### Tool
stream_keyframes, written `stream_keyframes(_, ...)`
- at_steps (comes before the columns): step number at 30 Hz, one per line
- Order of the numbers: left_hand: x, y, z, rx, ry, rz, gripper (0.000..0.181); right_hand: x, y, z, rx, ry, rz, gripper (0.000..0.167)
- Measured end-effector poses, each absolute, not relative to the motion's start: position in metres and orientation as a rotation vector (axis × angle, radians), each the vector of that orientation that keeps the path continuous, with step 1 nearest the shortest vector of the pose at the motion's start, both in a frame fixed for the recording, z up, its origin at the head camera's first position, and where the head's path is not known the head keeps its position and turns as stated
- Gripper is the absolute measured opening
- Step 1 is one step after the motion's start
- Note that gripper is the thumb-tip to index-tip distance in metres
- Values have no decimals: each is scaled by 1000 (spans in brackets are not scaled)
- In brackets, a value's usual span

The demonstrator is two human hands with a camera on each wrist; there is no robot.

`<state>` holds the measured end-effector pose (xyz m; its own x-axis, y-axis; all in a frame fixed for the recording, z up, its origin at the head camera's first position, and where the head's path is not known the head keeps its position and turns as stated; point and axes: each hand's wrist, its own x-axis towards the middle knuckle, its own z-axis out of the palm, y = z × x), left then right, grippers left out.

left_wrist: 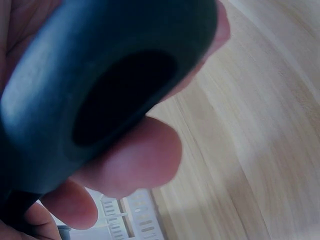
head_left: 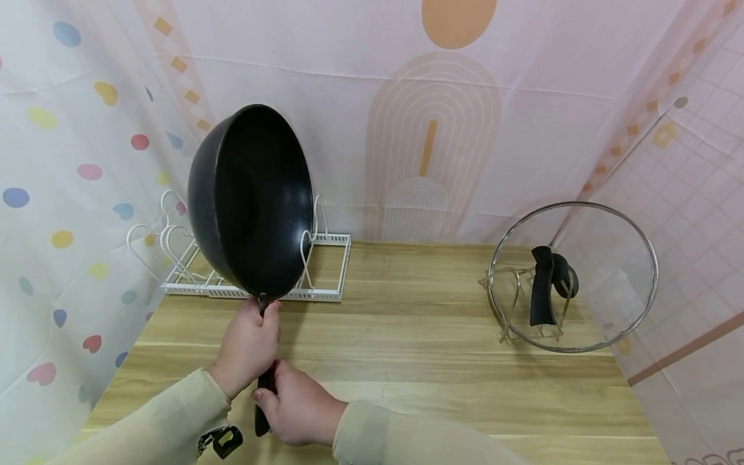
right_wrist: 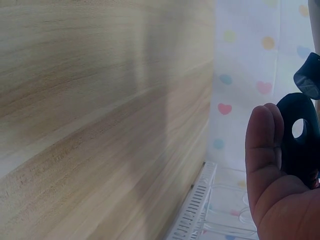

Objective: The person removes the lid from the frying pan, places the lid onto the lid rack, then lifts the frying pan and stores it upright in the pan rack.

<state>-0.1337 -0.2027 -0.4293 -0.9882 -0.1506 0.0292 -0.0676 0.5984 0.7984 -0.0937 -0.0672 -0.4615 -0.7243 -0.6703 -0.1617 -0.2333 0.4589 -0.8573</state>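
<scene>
A black wok [head_left: 264, 200] stands on its edge over a white wire rack [head_left: 314, 294], its hollow turned to the right. Whether the rack bears its weight I cannot tell. My left hand [head_left: 247, 345] grips the black handle [head_left: 261, 423] close to the pan. Further down, my right hand [head_left: 302, 403] holds the same handle near its end. The handle's end looms large in the left wrist view, with fingers [left_wrist: 135, 162] of a hand behind it. Beside the holed handle end, the right hand [right_wrist: 280, 200] shows in the right wrist view.
On the right, a glass lid [head_left: 572, 349] with a black knob and handle [head_left: 543, 287] leans upright in a gold wire stand [head_left: 514, 290]. A wood-grain table [head_left: 407, 336] lies beneath everything. Patterned curtains [head_left: 552, 129] hang behind and at both sides.
</scene>
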Motion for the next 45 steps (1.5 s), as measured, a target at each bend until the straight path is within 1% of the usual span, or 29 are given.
stream_keyframes(9,-135,-202,-434,188,-2745,-1323,28,-95,-69,-467,-749,2257,-1177,28)
stream_keyframes(21,-138,-201,-443,192,-2745,-1278,22,-95,-71,-471,-733,2305,-1126,24)
stream_keyframes(37,-140,-200,-453,165,-2730,-1289,20,-94,-72,-477,-614,2244,-1180,13)
stream_keyframes(45,-140,-199,-460,171,-2742,-1279,21,-95,-71,-481,-635,2230,-1161,13)
